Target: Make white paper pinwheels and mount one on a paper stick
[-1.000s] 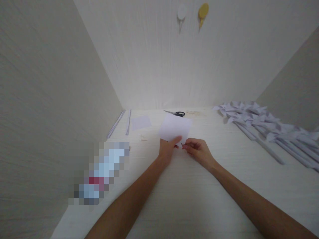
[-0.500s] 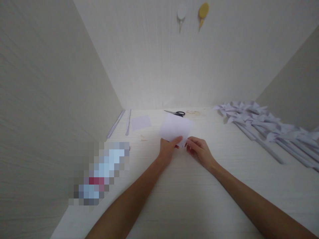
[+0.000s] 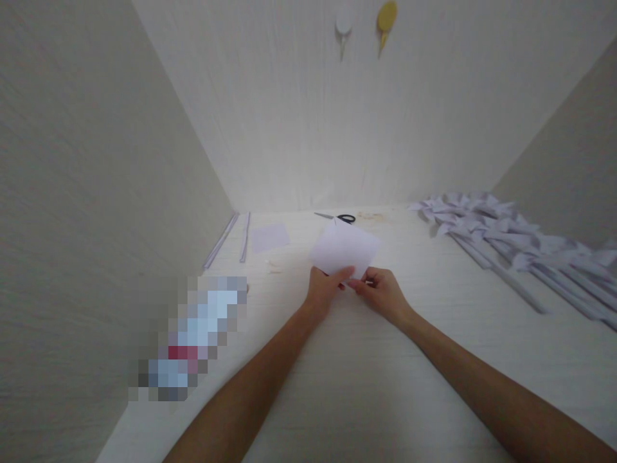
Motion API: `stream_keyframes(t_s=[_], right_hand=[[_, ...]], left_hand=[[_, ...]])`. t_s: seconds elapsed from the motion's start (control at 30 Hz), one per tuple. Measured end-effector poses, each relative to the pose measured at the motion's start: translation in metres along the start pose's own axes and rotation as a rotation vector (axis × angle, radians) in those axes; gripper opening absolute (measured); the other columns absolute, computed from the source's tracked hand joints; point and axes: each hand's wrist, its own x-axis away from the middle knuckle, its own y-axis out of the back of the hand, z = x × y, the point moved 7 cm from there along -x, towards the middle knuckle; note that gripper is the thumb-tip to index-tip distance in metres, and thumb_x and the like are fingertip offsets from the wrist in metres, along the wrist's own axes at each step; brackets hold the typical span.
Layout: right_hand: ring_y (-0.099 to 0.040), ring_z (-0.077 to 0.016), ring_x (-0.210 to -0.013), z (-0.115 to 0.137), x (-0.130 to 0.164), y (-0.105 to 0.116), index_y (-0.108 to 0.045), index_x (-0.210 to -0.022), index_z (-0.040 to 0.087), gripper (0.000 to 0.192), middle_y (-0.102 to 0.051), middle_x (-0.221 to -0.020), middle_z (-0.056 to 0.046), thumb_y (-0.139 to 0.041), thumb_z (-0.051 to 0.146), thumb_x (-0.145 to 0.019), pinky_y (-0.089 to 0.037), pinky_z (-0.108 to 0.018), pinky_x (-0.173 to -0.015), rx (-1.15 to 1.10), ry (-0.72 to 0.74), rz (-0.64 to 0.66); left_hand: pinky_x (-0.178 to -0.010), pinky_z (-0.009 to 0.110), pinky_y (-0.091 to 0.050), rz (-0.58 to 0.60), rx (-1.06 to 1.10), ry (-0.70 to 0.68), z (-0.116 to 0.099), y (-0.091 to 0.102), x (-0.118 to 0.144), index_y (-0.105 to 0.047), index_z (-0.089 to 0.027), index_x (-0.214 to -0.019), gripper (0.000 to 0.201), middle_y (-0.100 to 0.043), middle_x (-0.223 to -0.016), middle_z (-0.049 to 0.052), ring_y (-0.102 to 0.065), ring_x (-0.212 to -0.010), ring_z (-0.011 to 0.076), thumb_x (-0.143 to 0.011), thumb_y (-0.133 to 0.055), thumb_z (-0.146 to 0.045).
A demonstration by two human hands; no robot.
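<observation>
Just ahead of the left grip [image 3: 326, 288], and beside the right grip [image 3: 383, 289], a sheet of white paper [image 3: 343, 247] is held above the pale surface [image 3: 361, 386]. The left grip is closed on its near edge, the thumb laid over the top. By the right grip, with its fingers curled, the near right edge is met; whether paper is pinched there cannot be told. Half a second ago a small gap was seen between those fingertips and the sheet; now it has been closed.

The sheet has also been turned: one corner is now pointed away from the grips, where a far edge was shown before, and a short line is seen at that corner. By it the black-handled scissors [image 3: 347, 218], lying beyond both grips, are partly covered.

Left of the left grip and farther off, a smaller paper piece [image 3: 270, 238] and two folded paper strips [image 3: 245, 236] are laid out; nearer, a pixelated item [image 3: 207, 321] is seen. Well to the right of the right grip, paper pinwheels [image 3: 523, 247] are heaped. High beyond the grips, a white hook [image 3: 344, 22] and a yellow hook [image 3: 386, 17] are mounted on the wall.
</observation>
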Motion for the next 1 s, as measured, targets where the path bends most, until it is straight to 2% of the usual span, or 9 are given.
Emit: stream_keyframes(t_s=[0.27,0.43,0.6,0.73,0.87,1.0], right_hand=[[-0.044,-0.0097,-0.047,0.004,-0.001,-0.001,-0.052,-0.050,0.015,0.028,-0.055,-0.051,-0.001,-0.058,0.039,-0.065,-0.038,-0.023,-0.048,0.006,0.005,0.003],[-0.045,-0.0104,-0.047,0.005,-0.001,-0.002,-0.062,-0.058,0.015,0.023,-0.057,-0.052,0.000,-0.059,0.038,-0.064,-0.036,-0.023,-0.046,-0.028,0.008,0.024],[-0.046,-0.0105,-0.048,0.005,-0.001,0.004,-0.060,-0.053,0.016,0.023,-0.056,-0.051,-0.001,-0.060,0.036,-0.064,-0.036,-0.023,-0.048,-0.080,0.005,-0.023],[-0.038,-0.0071,-0.041,0.001,-0.001,0.008,-0.057,-0.051,0.015,0.025,-0.047,-0.043,0.003,-0.062,0.036,-0.063,-0.028,-0.021,-0.040,-0.158,-0.030,-0.079],[-0.032,-0.0052,-0.036,-0.005,-0.001,0.015,-0.052,-0.054,0.016,0.026,-0.041,-0.040,0.006,-0.061,0.038,-0.064,-0.021,-0.019,-0.036,-0.306,-0.077,-0.190],[-0.033,-0.0049,-0.038,-0.007,-0.003,0.024,-0.048,-0.058,0.018,0.026,-0.041,-0.045,0.007,-0.061,0.039,-0.063,-0.024,-0.019,-0.036,-0.449,-0.090,-0.315]], left_hand=[[-0.036,0.019,-0.027,-0.011,0.024,-0.002,0.002,0.002,-0.001,-0.054,-0.012,-0.058,0.022,-0.050,-0.051,-0.002,-0.038,-0.039,0.0049,-0.051,-0.068,-0.028],[-0.036,0.019,-0.024,-0.010,-0.022,-0.020,-0.002,0.000,0.001,-0.051,-0.014,-0.054,0.024,-0.045,-0.045,-0.005,-0.034,-0.037,0.0040,-0.050,-0.069,-0.030],[-0.036,0.019,-0.018,-0.120,0.067,-0.017,-0.001,0.011,-0.004,-0.046,-0.014,-0.050,0.031,-0.038,-0.043,-0.007,-0.027,-0.036,0.0020,-0.052,-0.068,-0.036],[-0.037,0.018,-0.019,-0.211,0.145,-0.064,-0.003,0.021,-0.007,-0.049,-0.014,-0.054,0.027,-0.038,-0.046,-0.008,-0.028,-0.037,0.0017,-0.054,-0.067,-0.035],[-0.038,0.017,-0.022,-0.167,0.121,-0.074,-0.002,0.020,-0.008,-0.055,-0.014,-0.060,0.022,-0.044,-0.051,-0.006,-0.032,-0.041,0.0023,-0.056,-0.066,-0.033],[-0.039,0.018,-0.026,-0.056,0.014,-0.059,-0.001,0.012,-0.007,-0.057,-0.012,-0.059,0.017,-0.048,-0.052,-0.004,-0.035,-0.041,0.0036,-0.056,-0.065,-0.027]])
